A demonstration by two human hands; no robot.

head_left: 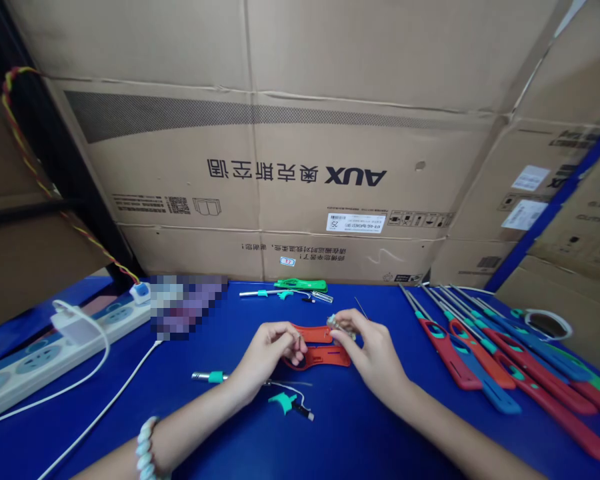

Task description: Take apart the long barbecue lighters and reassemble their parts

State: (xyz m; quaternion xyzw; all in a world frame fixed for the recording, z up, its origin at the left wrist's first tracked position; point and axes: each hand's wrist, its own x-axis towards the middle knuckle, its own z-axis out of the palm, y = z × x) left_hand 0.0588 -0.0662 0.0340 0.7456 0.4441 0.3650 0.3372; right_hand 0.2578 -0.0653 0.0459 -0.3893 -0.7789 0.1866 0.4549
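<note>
My left hand [273,350] is closed in a pinch beside two red lighter handle halves, and what sits between its fingertips is too small to make out. In my right hand [373,347], thumb and fingers close on a small pale, shiny part [336,323] just above the halves. The upper red half [314,334] and the lower red half [327,357] lie one behind the other, partly covered by my left fingers. Nearer me, a metal lighter tube [201,377] runs under my left wrist. Beside it are a turquoise trigger [281,402] and a black igniter [303,410] with a white wire.
Several long-nosed lighters [447,353] in red, orange, blue and green lie at the right. Behind my hands are a green handle shell [303,285] and another metal tube [253,293]. A white power strip [35,360] with cables stands left; a cardboard wall [290,133] closes the back.
</note>
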